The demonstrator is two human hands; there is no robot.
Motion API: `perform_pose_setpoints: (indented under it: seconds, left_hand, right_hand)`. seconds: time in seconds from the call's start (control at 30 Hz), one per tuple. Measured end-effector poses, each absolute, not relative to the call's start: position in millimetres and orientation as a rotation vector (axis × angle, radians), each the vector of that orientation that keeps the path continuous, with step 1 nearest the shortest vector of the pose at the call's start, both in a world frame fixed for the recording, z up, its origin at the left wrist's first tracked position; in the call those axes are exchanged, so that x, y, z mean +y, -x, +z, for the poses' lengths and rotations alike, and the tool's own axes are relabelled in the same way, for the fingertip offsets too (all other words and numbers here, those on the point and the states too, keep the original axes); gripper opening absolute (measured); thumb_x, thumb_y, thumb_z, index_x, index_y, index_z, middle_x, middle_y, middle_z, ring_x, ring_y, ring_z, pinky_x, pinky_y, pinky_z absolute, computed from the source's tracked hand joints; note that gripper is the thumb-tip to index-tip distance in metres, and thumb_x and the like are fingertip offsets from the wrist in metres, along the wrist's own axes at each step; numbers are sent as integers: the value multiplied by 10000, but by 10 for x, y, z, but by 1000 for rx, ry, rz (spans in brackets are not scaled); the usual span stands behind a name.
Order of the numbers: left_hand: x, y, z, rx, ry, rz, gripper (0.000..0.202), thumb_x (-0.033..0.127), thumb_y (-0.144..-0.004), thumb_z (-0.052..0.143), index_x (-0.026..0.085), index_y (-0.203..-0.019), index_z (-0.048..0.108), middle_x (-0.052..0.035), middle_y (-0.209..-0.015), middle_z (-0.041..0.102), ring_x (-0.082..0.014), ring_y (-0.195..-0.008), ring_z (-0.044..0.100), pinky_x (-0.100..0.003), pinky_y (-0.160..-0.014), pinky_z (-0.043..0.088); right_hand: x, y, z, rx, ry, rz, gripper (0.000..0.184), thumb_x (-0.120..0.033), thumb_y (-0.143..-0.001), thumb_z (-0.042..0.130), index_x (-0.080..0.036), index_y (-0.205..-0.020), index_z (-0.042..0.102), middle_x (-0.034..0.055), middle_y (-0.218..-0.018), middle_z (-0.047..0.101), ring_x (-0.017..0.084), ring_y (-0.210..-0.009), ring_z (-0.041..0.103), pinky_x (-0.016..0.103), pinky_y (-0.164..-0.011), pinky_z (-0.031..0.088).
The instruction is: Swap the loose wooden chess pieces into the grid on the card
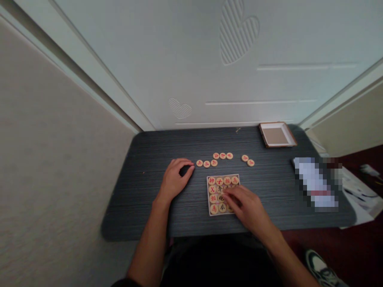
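My left hand point(175, 179) rests on the dark table, its thumb and index fingertips drawn together at the left end of a row of round Chinese chess pieces point(206, 164) with red characters. Whatever is between those fingertips is too small to make out. Over a shallow square box point(208, 199) my right hand point(247, 205) is bent, thumb and forefinger pinched near the middle. Its fingers hide part of the box, and what they pinch is unclear. Inside the box lie wooden chess pieces point(213, 198), some with red and some with black characters.
Behind the box sit another short row of red pieces point(223, 156) and a pair of pieces point(247, 160) to its right. An open box lid point(277, 134) lies at the table's back right. A blurred-out flat object point(314, 183) is near the right edge. A white door point(191, 71) stands behind.
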State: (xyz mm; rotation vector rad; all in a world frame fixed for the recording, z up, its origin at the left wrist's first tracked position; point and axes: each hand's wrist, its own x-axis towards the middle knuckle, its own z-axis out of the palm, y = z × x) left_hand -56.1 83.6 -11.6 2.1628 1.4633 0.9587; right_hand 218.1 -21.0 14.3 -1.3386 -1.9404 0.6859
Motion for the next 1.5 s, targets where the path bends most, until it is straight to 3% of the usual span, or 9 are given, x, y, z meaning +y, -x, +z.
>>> perform_pose_setpoints:
  seconds: [0.43,0.93,1.5]
  left_hand:
    - [832,555,-119,1473,-2155,952,104,315,-968,658,257,-1025,723,-44,-1083,748,-241,-1061,676,-468,-1016,521]
    - [831,545,-108,1485,-2130,948,109,327,-969,652,263,-1021,723,-45,-1081,748,-247,-1061,678,-474,-1007,526]
    - [827,553,-105,1492,-2131,926,120,333,-972,650,260,-1034,722,-48,-1094,743,-246,-1068,672,-476,-1010,527]
  right_hand:
    - [-213,-2140,64,-1970,1338,628,149,-208,-1011,597,-245,-1115,697,61,-1076,733,216,-1017,711,386,-977,593]
    - [-237,-2209,61,-2124,1336,446,124,-211,-965,657,-247,-1072,708,73,-1102,755,250,-1020,681,430,-892,534]
    - [-219,-2173,13,-2127,1335,417,188,-199,-975,658,-256,-1141,726,74,-1159,741,252,-1061,658,442,-936,517]
